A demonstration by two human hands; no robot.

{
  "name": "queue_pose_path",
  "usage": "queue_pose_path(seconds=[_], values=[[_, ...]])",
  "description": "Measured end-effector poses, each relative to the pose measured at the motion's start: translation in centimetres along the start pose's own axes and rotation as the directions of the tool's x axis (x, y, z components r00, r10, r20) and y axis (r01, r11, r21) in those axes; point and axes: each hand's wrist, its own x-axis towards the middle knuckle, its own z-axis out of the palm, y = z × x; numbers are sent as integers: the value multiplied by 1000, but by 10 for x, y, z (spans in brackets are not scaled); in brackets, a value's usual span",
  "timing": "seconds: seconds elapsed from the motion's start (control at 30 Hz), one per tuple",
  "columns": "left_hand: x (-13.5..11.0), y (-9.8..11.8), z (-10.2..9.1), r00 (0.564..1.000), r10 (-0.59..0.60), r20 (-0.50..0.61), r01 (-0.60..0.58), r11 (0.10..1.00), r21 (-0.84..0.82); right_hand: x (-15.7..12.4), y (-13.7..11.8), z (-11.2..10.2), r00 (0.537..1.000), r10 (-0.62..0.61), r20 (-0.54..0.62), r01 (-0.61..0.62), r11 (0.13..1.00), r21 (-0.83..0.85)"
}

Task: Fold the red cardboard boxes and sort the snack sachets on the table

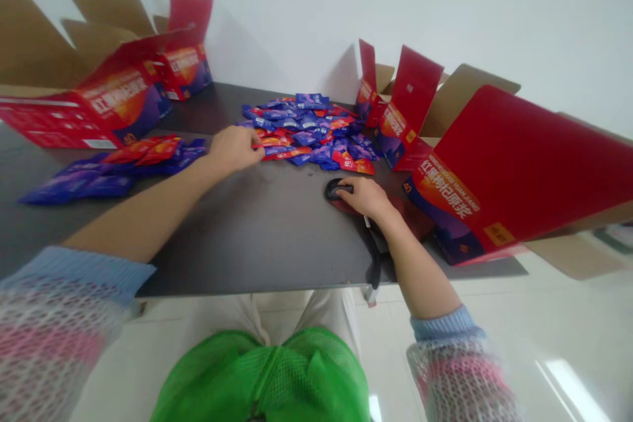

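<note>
A loose heap of small purple and red sachets (311,132) lies at the back middle of the dark table (257,231). My left hand (236,148) reaches to the heap's left edge, fingers curled on a red sachet (270,141). My right hand (364,198) rests nearer the front, fingers closed over a small black rounded object (334,190) that I cannot name. A second, flatter pile of sachets (113,168) lies to the left.
Open red and purple cartons stand on the left (113,102), at the back left (188,69), behind the heap (395,119) and large at the right (494,178). A black strap (374,257) hangs over the table's front edge. Green mesh (267,376) covers my lap.
</note>
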Motion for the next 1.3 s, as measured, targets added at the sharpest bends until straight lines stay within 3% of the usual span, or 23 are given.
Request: queue_pose_path(seconds=[0.13, 0.3, 0.43, 0.57, 0.67, 0.8, 0.93, 1.03, 1.1, 1.3], values=[[28, -1, 24, 973, 226, 55, -232, 958, 168, -3, -2, -1, 1000, -9, 4, 9, 1000, 0], [23, 5, 17, 973, 210, 98, -231, 904, 359, -2, -1, -2, 999, -22, 24, 22, 1000, -1], [-9, 21, -1, 968, 240, 70, -246, 866, 435, -1, 0, -2, 998, -49, 30, 48, 999, 12], [-56, 38, -15, 980, 181, 88, -201, 852, 483, 0, 1, -2, 998, -67, 19, 67, 998, 2], [-91, 56, -13, 971, 216, 102, -238, 857, 457, 0, 2, -1, 998, -68, 16, 68, 998, -5], [-126, 81, 4, 935, 313, 167, -354, 856, 376, 1, 3, 0, 997, -80, -3, 80, 997, 1], [-140, 99, 24, 862, 506, 34, -488, 810, 325, 0, 0, 4, 974, -142, -178, 163, 981, 109], [-148, 107, 31, 764, 634, -124, -551, 740, 387, -3, -5, 6, 898, -186, -399, 299, 922, 244], [-154, 109, 32, 724, 662, -193, -529, 714, 459, -5, -9, 8, 848, -221, -482, 398, 866, 302], [-167, 96, 35, 683, 659, -314, -444, 717, 538, -15, -24, 20, 776, -418, -472, 598, 725, 342]])
